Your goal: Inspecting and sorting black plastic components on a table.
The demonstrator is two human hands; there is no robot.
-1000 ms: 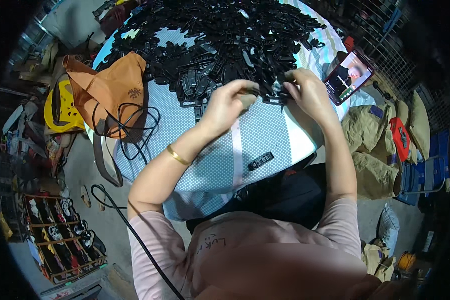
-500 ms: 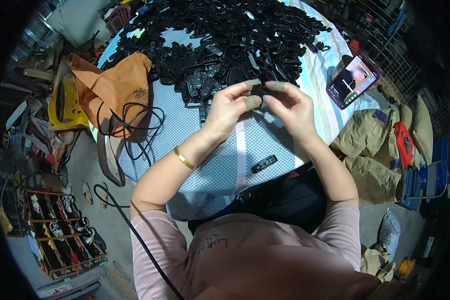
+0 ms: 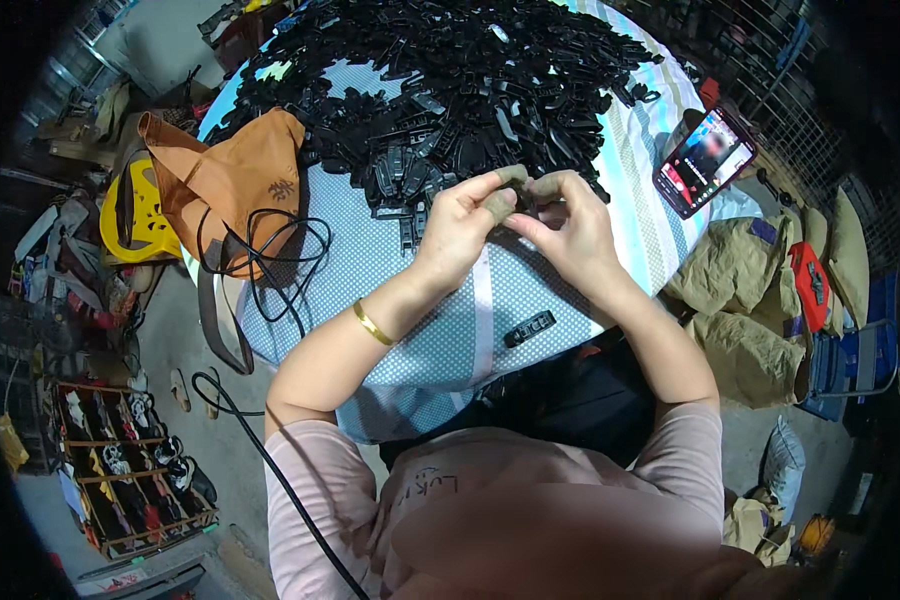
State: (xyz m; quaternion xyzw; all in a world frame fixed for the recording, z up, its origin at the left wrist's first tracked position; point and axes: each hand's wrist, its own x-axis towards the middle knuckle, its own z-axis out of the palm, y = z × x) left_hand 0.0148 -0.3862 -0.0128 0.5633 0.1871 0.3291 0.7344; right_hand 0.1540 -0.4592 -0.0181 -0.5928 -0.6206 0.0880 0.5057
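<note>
My left hand and my right hand meet above the near side of the table, fingertips pinched together. Greyish-green covers wrap several fingertips. Between them is a small black plastic part, mostly hidden by the fingers. Just beyond my hands spreads a large heap of black plastic pieces, some long and slotted. A single black slotted piece lies apart from the heap, near the table's front edge. A gold bracelet circles my left wrist.
The round table has a patterned cloth. An orange bag and a looped black cable occupy its left side. A lit phone leans at the right edge. Brown sacks stand right of the table; a shoe rack stands lower left.
My fingertips have drawn closer together, the right hand shifting slightly left, and the black part between them shows less. The phone's picture has changed.
</note>
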